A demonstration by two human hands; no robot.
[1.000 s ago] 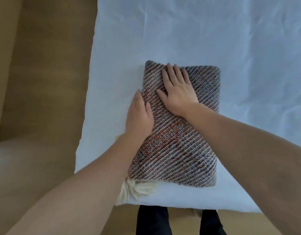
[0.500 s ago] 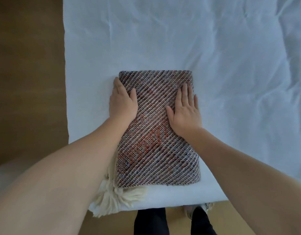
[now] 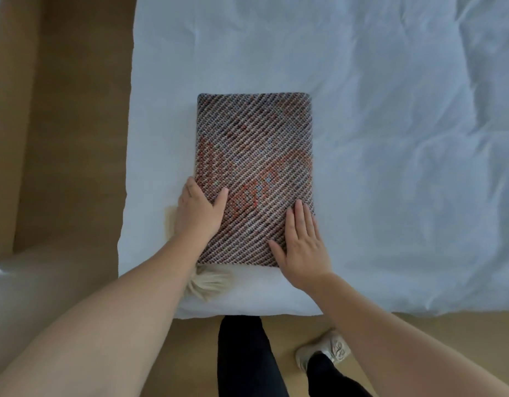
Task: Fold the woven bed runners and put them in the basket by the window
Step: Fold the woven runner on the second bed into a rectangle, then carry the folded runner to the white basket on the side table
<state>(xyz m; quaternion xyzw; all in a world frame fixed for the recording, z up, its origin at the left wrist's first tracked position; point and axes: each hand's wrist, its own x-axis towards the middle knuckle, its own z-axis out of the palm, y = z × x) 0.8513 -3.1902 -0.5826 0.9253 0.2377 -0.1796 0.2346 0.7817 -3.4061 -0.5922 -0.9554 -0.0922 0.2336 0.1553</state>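
Grip: right hand [image 3: 302, 247] flat on folded runner [image 3: 256, 144], left hand [image 3: 197, 216] hold unclear; careless lifting could unfold layers.

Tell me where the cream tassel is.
In the head view, the cream tassel sticks out from the near left corner of the folded runner, on the white bedding close to the left hand.

Folded runner [image 3: 254, 167] on bed [image 3: 390, 138], near bed's front-left corner, long side running away from person. Left hand [image 3: 197, 213] at runner's left edge, thumb on top; right hand [image 3: 302, 247] flat on near right corner. Fringe [image 3: 210, 282] juts from near left corner — beside left wrist. Floor [image 3: 61, 138] left of bed; shoe [image 3: 324, 353] before it.
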